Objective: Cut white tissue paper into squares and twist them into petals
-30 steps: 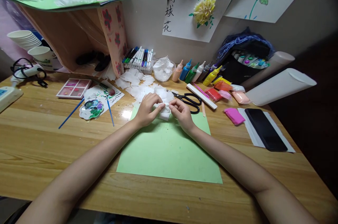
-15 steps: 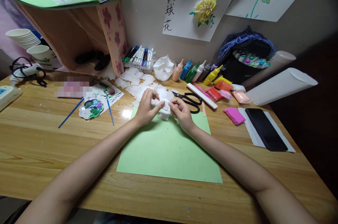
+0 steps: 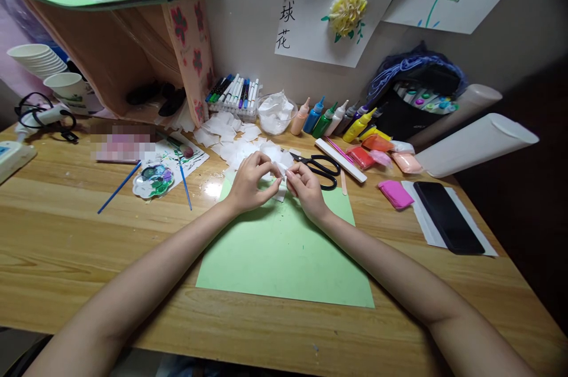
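Observation:
My left hand point(image 3: 251, 184) and my right hand point(image 3: 305, 186) meet at the far edge of a green paper sheet point(image 3: 284, 253). Both pinch a small piece of white tissue paper point(image 3: 281, 174) between thumb and fingertips. A small stack of white tissue squares point(image 3: 278, 193) lies just under the hands. Behind them spreads a pile of loose white tissue squares point(image 3: 231, 140). Black scissors point(image 3: 317, 167) lie right of my right hand.
Paint palette point(image 3: 153, 180) and blue brushes point(image 3: 119, 186) lie left. Markers point(image 3: 235, 96), a tissue bowl point(image 3: 275, 113) and paint bottles point(image 3: 328, 119) line the wall. Clay packets point(image 3: 394, 193), a ruler point(image 3: 341, 161), a black phone point(image 3: 448, 217) and white rolls point(image 3: 477, 143) sit right.
My hands have lifted slightly off the tissue stack and drawn their fingertips together on one small piece of tissue. The camera shifted a little.

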Tool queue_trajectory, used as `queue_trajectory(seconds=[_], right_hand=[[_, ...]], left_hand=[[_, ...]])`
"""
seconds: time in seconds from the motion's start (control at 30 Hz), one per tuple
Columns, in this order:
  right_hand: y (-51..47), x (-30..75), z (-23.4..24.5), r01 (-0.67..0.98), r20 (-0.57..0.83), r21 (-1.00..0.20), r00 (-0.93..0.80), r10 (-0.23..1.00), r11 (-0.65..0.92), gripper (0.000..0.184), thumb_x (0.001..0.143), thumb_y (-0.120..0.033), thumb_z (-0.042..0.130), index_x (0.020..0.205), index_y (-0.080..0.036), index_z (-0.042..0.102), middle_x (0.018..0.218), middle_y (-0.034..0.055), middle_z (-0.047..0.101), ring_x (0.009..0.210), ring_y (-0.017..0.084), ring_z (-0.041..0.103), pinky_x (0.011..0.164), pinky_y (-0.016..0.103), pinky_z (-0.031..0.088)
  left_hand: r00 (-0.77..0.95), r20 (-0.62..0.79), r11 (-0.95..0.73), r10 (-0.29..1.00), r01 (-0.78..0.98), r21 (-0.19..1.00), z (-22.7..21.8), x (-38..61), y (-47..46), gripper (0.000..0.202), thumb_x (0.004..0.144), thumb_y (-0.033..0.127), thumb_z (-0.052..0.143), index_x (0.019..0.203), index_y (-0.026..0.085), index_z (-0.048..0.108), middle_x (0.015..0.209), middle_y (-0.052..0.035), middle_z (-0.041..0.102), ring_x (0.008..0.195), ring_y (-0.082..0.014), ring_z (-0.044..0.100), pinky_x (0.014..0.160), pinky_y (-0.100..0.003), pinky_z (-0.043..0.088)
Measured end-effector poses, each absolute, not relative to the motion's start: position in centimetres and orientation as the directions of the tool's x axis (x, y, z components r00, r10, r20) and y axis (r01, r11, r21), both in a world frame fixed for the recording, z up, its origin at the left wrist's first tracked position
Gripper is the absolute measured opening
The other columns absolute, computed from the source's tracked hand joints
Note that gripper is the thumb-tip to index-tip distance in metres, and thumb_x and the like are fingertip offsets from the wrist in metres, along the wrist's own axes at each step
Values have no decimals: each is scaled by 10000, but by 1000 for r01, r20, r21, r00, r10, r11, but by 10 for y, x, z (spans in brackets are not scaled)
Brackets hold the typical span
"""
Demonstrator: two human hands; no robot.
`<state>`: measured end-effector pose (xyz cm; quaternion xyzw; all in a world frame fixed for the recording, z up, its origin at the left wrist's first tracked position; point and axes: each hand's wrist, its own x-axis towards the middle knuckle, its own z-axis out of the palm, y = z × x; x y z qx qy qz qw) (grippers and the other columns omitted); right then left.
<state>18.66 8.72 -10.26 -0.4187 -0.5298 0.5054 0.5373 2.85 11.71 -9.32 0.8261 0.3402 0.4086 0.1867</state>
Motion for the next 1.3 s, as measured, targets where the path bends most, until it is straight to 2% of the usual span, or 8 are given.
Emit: queue_trajectory(seconds=[0.23, 0.47, 0.67, 0.83, 0.9, 1.0, 1.13, 1.3], right_hand=[[86, 186, -105, -75, 87, -994, -124, 988, 78, 275, 784, -427, 622, 843, -201, 476, 533, -86, 368, 450, 62, 314, 444, 207, 242], [86, 186, -102, -37, 114, -993, -56, 992, 113, 210, 829, -373, 565, 777, -187, 482, 521, -72, 388, 456, 69, 328, 449, 220, 236], [87, 190, -104, -66, 147, -988, -84, 986, 141, 220, 833, -335, 496, 685, -202, 404, 526, -66, 395, 446, 74, 341, 456, 227, 250], [82, 190, -101, 177, 124, -965, -347, 930, 195, 241, 789, -269, 493, 587, -191, 389, 518, -52, 371, 485, 82, 336, 482, 232, 247], [78, 188, -98, 312, 127, -920, -338, 933, 238, 229, 779, -252, 518, 590, -184, 407, 523, -56, 347, 494, 79, 315, 496, 232, 242], [73, 184, -97, 372, 196, -897, -153, 969, 240, 162, 798, -294, 559, 710, -182, 483, 544, -67, 346, 503, 79, 312, 517, 232, 259], [76, 182, -100, 158, 132, -978, -32, 991, 135, 218, 819, -380, 566, 906, -183, 533, 560, -71, 359, 495, 83, 328, 494, 226, 270], [84, 183, -101, -16, 48, -999, -81, 996, 47, 266, 772, -426, 614, 733, -167, 566, 541, -53, 392, 467, 74, 310, 453, 229, 240]], left_hand=[[374, 587, -696, 718, 382, 608, -95, 28, 118, 44, 767, 227, 582, 784, 189, 568, 879, -44, 460, 870, -183, 487, 798, -329, 428], [295, 543, -616, 786, 286, 734, -93, 25, 124, 63, 753, 196, 536, 709, 180, 493, 902, -56, 465, 918, -192, 483, 857, -335, 410], [217, 402, -416, 890, 19, 909, -103, 21, 135, 111, 726, 206, 481, 647, 185, 407, 708, -9, 481, 702, -148, 474, 654, -271, 405], [23, 365, -363, 931, -62, 930, -107, 18, 140, 118, 694, 227, 490, 623, 183, 408, 590, 33, 378, 539, -102, 361, 502, -224, 320], [-32, 336, -338, 941, -100, 936, -108, 16, 141, 122, 700, 225, 484, 615, 182, 408, 579, 38, 359, 519, -95, 360, 490, -216, 325], [82, 284, -264, 955, -198, 944, -108, 16, 140, 116, 698, 231, 494, 619, 179, 426, 569, 43, 392, 493, -90, 414, 488, -216, 371], [356, 228, -158, 906, -214, 964, -103, 19, 134, 143, 689, 270, 540, 641, 174, 447, 570, 40, 462, 483, -99, 494, 490, -230, 408], [438, 192, -188, 878, -52, 981, -99, 25, 128, 162, 741, 278, 542, 678, 184, 427, 548, 45, 469, 466, -90, 459, 472, -222, 380]])
